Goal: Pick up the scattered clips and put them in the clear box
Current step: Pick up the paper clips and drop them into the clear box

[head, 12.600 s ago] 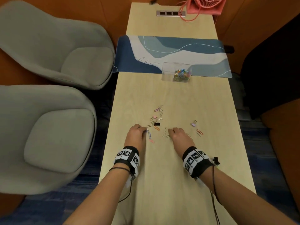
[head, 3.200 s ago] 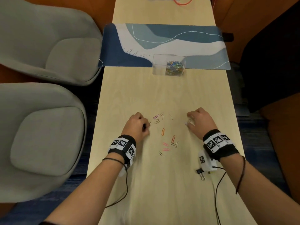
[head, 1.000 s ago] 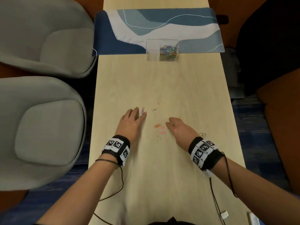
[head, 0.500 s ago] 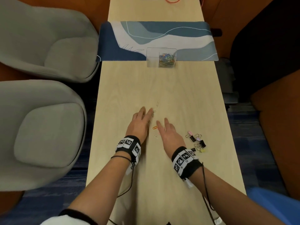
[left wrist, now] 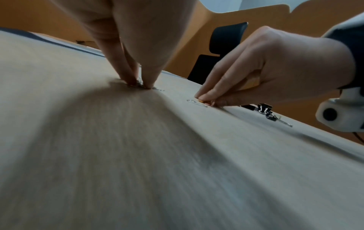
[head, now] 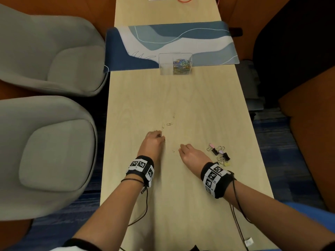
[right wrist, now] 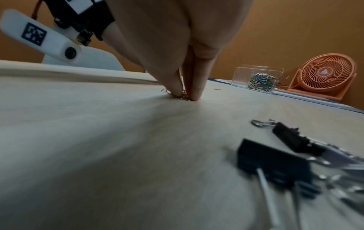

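Observation:
My left hand has its fingertips pressed together on the table, pinching small paper clips. To its right, my right hand pinches more clips between thumb and fingers; an orange one shows under them in the left wrist view. A silver clip lies loose just left of the right fingertips. Three pale clips lie beyond the left hand. The clear box stands far ahead at the mat's edge, its right half heaped with coloured clips.
A pile of black and pastel binder clips lies right of my right wrist. A blue patterned mat crosses the table behind the box, and an orange fan stands beyond it. Two grey chairs flank the left table edge.
Half a second ago both hands lay flat with straight fingers over the clips. Now both have curled their fingertips into pinches, and the coloured clips between them no longer show on the table.

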The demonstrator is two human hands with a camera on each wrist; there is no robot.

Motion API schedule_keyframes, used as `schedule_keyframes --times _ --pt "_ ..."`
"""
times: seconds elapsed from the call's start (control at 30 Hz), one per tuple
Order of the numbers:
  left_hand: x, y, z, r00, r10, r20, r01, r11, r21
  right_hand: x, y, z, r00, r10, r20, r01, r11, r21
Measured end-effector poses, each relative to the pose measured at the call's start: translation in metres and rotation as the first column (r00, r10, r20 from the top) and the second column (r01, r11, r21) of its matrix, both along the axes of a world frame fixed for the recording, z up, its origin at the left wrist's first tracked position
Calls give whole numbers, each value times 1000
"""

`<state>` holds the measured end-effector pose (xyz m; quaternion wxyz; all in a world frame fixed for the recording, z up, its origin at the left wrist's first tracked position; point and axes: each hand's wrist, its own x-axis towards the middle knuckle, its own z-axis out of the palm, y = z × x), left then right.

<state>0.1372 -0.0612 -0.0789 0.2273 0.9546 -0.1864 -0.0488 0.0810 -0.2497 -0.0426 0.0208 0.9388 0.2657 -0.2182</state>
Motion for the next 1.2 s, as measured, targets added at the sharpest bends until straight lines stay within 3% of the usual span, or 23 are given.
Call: schedule_keyframes --times 0.17,0.27,0.5,0.8,1.03,1.2 --pt "0 0 3 982 165 -90 -179 966 -185 12 0 6 1000 21 0 -21 1000 -19" --pt "1 -5 6 973 207 -98 -222 956 -190 10 6 7 1000 1 10 0 1000 -24" --pt "4 -17 3 999 35 -40 -29 991 134 -21 18 -7 992 -5 129 31 979 -201" --pt "32 -12 10 984 5 -178 32 978 205 1 8 5 999 26 -38 -31 991 -132" --pt "-10 -6 12 986 -105 -132 130 971 200 -5 6 13 997 51 50 -39 976 -216" --pt "-3 -4 3 993 -70 -100 87 980 180 1 4 9 989 77 126 -58 988 -145"
